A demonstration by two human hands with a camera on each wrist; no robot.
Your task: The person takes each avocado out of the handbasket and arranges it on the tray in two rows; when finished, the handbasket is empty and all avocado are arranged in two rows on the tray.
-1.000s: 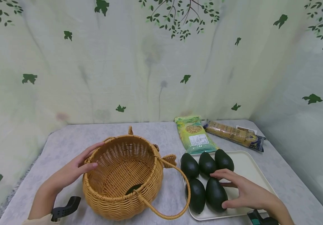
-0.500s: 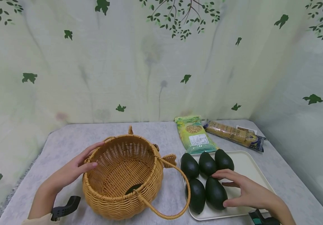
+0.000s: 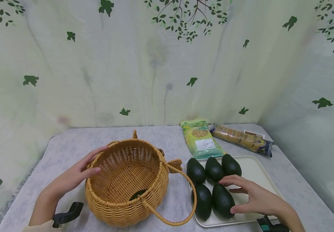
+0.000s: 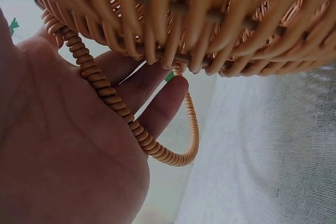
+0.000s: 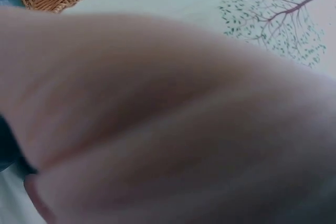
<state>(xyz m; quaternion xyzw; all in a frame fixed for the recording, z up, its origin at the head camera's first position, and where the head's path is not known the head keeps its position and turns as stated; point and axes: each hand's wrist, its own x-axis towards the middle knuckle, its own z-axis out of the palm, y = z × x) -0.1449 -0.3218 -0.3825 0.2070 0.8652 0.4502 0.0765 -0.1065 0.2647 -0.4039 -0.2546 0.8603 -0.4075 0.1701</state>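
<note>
A wicker basket stands left of the middle in the head view, with a dark green avocado partly visible inside. My left hand holds its left rim, thumb over the edge and fingers along the outside. In the left wrist view a coiled wicker handle crosses the palm. On the white tray, my right hand grips the nearest right avocado between thumb and fingers. The hand's blurred back fills most of the right wrist view.
Several more avocados lie on the tray's left half. Behind it are a green and yellow bag and a long packet of pasta. Another basket handle hangs towards the tray, overlapping its edge in this view.
</note>
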